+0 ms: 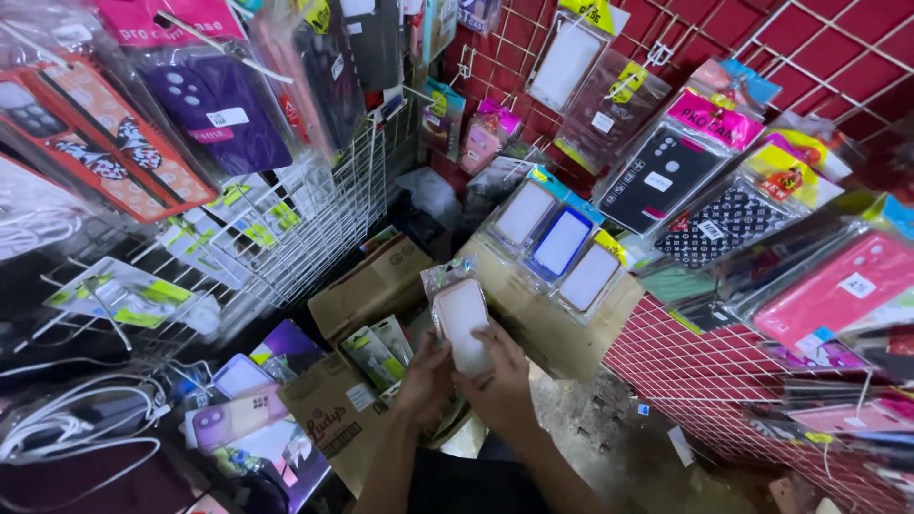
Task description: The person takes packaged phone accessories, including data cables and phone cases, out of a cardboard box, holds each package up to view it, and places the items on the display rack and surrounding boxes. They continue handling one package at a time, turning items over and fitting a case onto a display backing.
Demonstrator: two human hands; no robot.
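Note:
Both my hands hold one packaged phone case (461, 322), a pale pink-edged case in a clear plastic sleeve, upright in front of me. My left hand (425, 379) grips its lower left side. My right hand (499, 379) wraps the lower right side, thumb across the front. Just behind the case lie three more packaged cases (558, 246) on a brown cardboard box (533, 314).
White wire racks (314, 238) at left carry hanging phone cases and cable packs. A red wire grid (685, 371) at right holds more packaged cases. Open cardboard boxes (371, 281) with packaged goods sit below. Bare concrete floor (609, 438) shows under my arms.

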